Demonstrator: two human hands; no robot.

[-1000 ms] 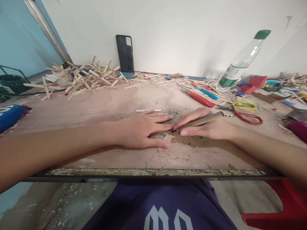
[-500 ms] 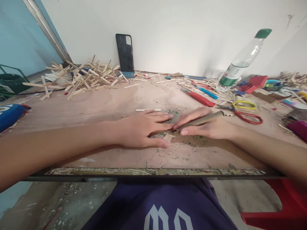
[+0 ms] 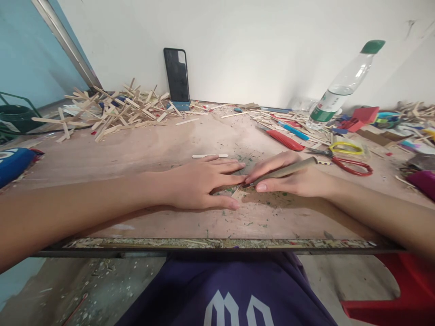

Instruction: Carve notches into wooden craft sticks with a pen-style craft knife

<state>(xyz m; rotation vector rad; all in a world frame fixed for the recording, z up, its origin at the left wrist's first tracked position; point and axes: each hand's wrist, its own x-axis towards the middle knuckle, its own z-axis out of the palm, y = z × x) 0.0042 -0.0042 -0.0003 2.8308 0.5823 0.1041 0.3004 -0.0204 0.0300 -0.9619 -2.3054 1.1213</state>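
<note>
My left hand (image 3: 200, 183) lies flat on the wooden table (image 3: 136, 154), fingers stretched out, pressing down a small wooden stick piece (image 3: 239, 194) that shows just past its fingertips. My right hand (image 3: 292, 179) is closed round a slim olive-coloured craft knife (image 3: 285, 171), whose tip meets the wooden piece right at my left fingertips. A single flat wooden stick (image 3: 210, 156) lies on the table just beyond my left hand.
A heap of wooden sticks (image 3: 112, 111) fills the back left, with a black phone (image 3: 176, 74) leaning on the wall. At right lie a red comb-like tool (image 3: 284, 140), red-handled scissors (image 3: 343, 164), a yellow ring (image 3: 345, 148) and a plastic bottle (image 3: 343, 83). A blue object (image 3: 13, 164) sits far left.
</note>
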